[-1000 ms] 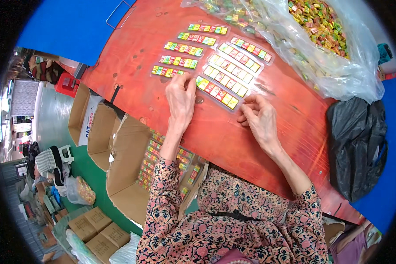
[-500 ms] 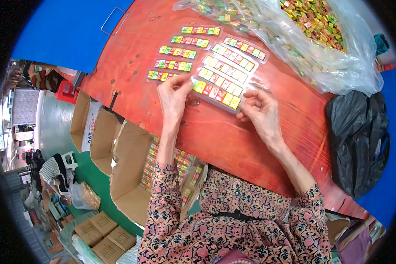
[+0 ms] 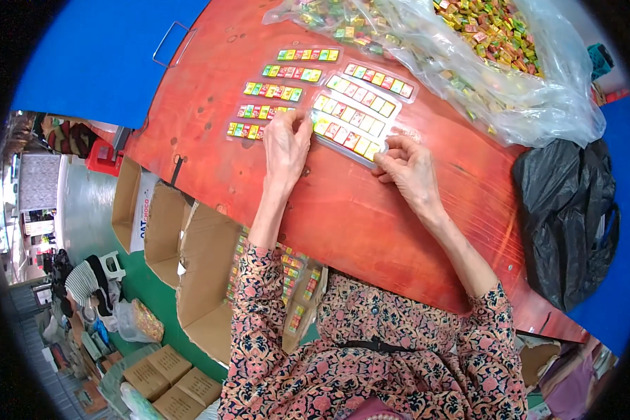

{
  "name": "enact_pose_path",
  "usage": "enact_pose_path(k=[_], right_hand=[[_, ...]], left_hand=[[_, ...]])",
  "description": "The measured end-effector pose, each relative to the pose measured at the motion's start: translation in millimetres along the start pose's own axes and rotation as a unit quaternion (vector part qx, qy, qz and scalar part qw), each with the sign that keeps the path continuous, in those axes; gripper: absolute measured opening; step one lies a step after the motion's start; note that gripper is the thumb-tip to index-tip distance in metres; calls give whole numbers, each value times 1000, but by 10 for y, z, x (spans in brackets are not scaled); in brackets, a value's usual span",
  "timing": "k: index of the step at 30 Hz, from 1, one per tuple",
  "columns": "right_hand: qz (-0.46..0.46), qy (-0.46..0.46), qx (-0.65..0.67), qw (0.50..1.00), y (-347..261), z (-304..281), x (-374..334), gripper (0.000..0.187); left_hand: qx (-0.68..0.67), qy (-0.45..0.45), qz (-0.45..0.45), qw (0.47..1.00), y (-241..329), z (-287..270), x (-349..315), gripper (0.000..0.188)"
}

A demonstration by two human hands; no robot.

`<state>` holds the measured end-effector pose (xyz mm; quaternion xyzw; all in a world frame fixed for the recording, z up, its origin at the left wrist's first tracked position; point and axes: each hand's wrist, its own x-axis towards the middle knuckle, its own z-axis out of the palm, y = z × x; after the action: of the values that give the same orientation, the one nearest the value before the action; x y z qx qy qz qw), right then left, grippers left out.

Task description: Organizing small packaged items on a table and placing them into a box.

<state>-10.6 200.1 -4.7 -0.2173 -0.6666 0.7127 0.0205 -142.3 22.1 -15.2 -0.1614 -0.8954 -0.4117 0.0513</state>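
Observation:
Between my two hands lies a clear plastic tray of small wrapped sweets (image 3: 346,138) in yellow, red and green. My left hand (image 3: 287,147) pinches its left end and my right hand (image 3: 407,171) pinches its right end. It is at the near end of a column of similar filled trays (image 3: 378,80); whether it rests on another tray I cannot tell. A second column of filled trays (image 3: 273,92) stands to the left, its nearest tray (image 3: 246,131) close to my left wrist. My fingertips hide the held tray's ends.
A big clear plastic bag (image 3: 462,105) of loose wrapped sweets (image 3: 493,35) lies at the far right of the red table (image 3: 371,224). A black plastic bag (image 3: 563,217) hangs by the right edge. Below the left edge, an open cardboard carton (image 3: 206,280) holds more filled trays (image 3: 297,287).
Both hands have moved the held tray away from me and closer against the right column, where one fewer separate tray now shows. The view has shifted slightly too.

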Motion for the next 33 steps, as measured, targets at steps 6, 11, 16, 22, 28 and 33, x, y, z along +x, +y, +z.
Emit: enact_pose_path(k=[6, 11, 16, 22, 28, 33], right_hand=[[8, 1, 33, 999, 35, -59, -47, 38], [-48, 1, -2, 999, -159, -93, -1, 37], [-44, 23, -46, 998, -127, -97, 309, 36], [-83, 40, -145, 985, 67, -152, 377, 35], [-63, 43, -72, 994, 113, -103, 361, 35], [10, 25, 16, 1000, 6, -187, 272, 37]], left_hand=[[-190, -55, -166, 966, 188, -98, -111, 31], [-214, -56, -139, 965, 266, -199, 32, 29], [-109, -72, -67, 989, 201, -19, 416, 27], [-8, -63, 4, 998, 161, 84, 422, 31], [-62, -95, -49, 992, 105, 96, 415, 27], [-132, -119, -121, 977, 201, 50, 323, 24]])
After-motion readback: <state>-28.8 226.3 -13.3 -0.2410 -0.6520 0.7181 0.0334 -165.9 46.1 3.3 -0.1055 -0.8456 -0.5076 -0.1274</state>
